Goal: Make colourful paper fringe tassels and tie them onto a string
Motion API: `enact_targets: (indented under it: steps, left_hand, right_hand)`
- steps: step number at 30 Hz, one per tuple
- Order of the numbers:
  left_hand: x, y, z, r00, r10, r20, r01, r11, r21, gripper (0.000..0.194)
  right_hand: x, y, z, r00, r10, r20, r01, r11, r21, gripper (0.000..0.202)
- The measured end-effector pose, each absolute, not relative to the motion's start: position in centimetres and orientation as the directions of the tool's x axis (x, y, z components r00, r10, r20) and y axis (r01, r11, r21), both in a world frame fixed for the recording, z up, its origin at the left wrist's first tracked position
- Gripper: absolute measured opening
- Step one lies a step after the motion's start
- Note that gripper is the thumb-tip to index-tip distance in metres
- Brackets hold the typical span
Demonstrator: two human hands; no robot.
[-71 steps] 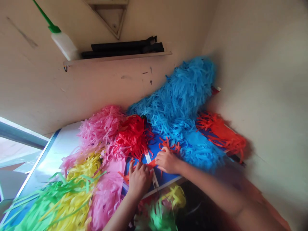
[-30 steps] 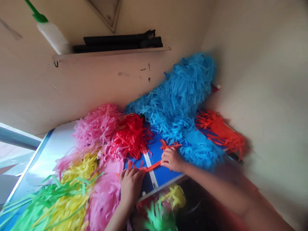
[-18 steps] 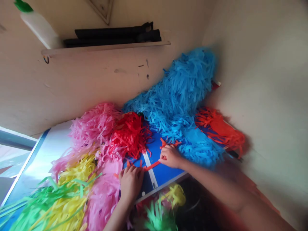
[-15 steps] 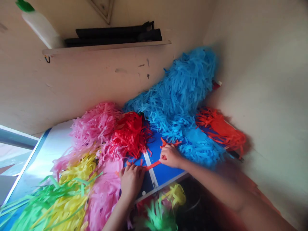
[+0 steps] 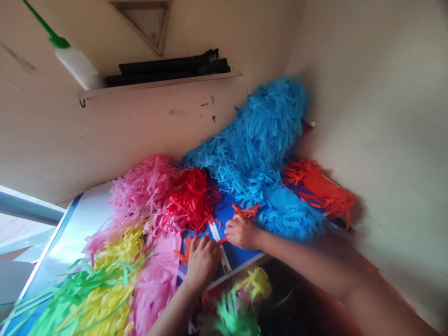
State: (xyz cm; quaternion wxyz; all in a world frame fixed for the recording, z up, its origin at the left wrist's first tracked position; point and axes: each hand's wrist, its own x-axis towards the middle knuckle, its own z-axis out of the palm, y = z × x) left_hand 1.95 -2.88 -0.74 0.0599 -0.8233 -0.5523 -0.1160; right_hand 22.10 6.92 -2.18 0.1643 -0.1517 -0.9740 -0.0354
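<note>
My left hand (image 5: 203,262) is closed over a strip of orange fringed paper (image 5: 222,241) at the front of the blue table (image 5: 241,254). Cut orange ends stick out to the left of its fingers. With fingertips pinched, my right hand (image 5: 242,232) grips the other part of the same strip. More orange fringe (image 5: 247,212) fans out just beyond that hand. Only a short band of the strip shows between the two hands; the rest lies under my fingers. A red fringed paper bundle (image 5: 192,198) rests just behind my left hand.
Blue fringed paper (image 5: 266,130) is heaped in the corner. Pink (image 5: 143,186), yellow (image 5: 122,247) and green (image 5: 66,289) fringes cover the table's left side. Orange-red fringe (image 5: 322,186) lies at right. A wall shelf (image 5: 168,84) holds black objects and a green-topped bottle (image 5: 79,65).
My hands have come closer together, the left moving right and the right slightly left, so less of the orange strip shows between them. The camera view has shifted a little.
</note>
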Motion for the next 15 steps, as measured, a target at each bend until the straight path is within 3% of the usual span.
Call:
enact_targets:
  steps: [6,11,15]
  left_hand:
    - [2.6,-2.4,-0.7,0.337,0.895,0.292,0.931,-0.362,0.037,0.021]
    - [2.3,-2.7,-1.1,0.335,0.892,0.303,0.923,-0.375,0.085,0.021]
    - [1.0,-3.6,-2.2,0.353,0.887,0.298,0.904,-0.406,0.137,0.024]
  right_hand:
    - [21.5,7.0,-2.3,-0.838,0.428,0.338,0.406,0.904,-0.136,0.010]
    - [21.0,5.7,-2.7,-0.833,0.381,0.400,0.407,0.913,-0.022,0.021]
    - [22.2,5.8,-3.6,-0.814,0.373,0.446,0.381,0.921,-0.074,0.026]
